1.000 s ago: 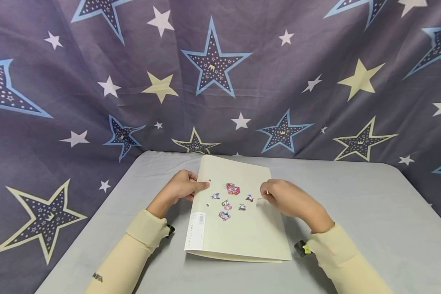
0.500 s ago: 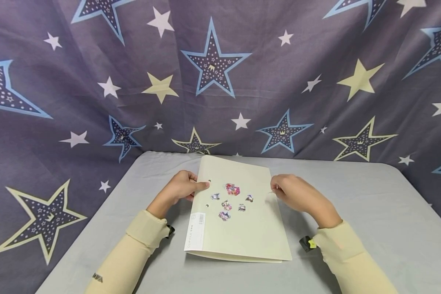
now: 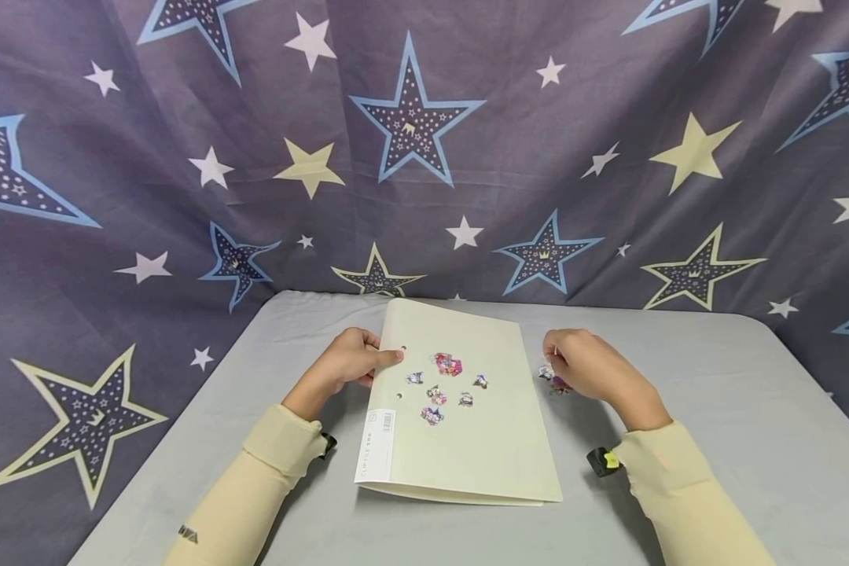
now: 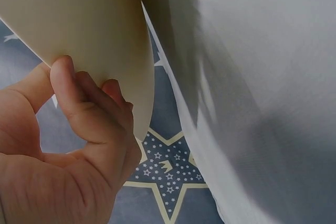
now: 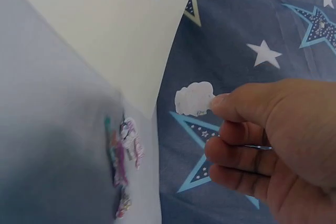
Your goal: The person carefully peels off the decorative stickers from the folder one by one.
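A cream clip file folder (image 3: 481, 456) lies on the table, its front cover bearing several small colourful stickers (image 3: 436, 395). My left hand (image 3: 350, 358) grips the folder's spine side, thumb on top of the cover and fingers underneath; the left wrist view shows the fingers curled against the cream sheet (image 4: 105, 19). Past the folder's right edge, my right hand (image 3: 587, 369) hovers over the table. Between thumb and fingertip it pinches a small sticker (image 5: 193, 98), its white back facing the wrist camera. Loose stickers (image 5: 118, 156) lie on the table beneath that hand.
A white label (image 3: 376, 446) with a barcode sits at the folder's lower left, with two punched holes above it. The grey table (image 3: 714, 393) extends right of the folder. A star-patterned cloth (image 3: 424, 157) hangs behind the table.
My right hand has moved right, from over the folder's right part to beyond its edge, bringing loose stickers into sight beneath it. My left hand and the folder have stayed put.
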A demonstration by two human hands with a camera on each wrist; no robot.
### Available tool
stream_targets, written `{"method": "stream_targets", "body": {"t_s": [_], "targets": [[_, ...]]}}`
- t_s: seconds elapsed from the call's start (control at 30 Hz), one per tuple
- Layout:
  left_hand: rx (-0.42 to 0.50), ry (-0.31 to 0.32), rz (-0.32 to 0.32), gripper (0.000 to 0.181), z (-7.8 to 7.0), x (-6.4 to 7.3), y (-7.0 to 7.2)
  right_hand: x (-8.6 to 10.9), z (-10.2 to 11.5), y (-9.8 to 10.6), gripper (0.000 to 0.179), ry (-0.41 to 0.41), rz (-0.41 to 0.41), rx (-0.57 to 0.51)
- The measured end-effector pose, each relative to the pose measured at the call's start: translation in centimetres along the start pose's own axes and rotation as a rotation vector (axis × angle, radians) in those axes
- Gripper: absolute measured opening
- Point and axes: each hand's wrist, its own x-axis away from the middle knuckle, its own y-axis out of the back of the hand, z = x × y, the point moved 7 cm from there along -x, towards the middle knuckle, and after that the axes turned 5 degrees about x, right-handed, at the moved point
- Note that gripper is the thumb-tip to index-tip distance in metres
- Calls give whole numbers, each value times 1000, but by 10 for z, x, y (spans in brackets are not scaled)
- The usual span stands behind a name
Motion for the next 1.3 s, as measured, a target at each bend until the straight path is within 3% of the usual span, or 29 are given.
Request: {"method": "stream_targets", "body": {"t_s": [0.47, 0.83, 1.3], "targets": [[3, 2, 0, 34, 0, 0, 0, 7, -29, -7, 26, -160, -8, 93], [0, 5, 0, 34, 0, 0, 0, 10, -41, -17, 24, -203, 26, 138], [-2, -3, 1, 34, -1, 0, -1, 12, -40, -26, 15, -193, 140, 82]]}}
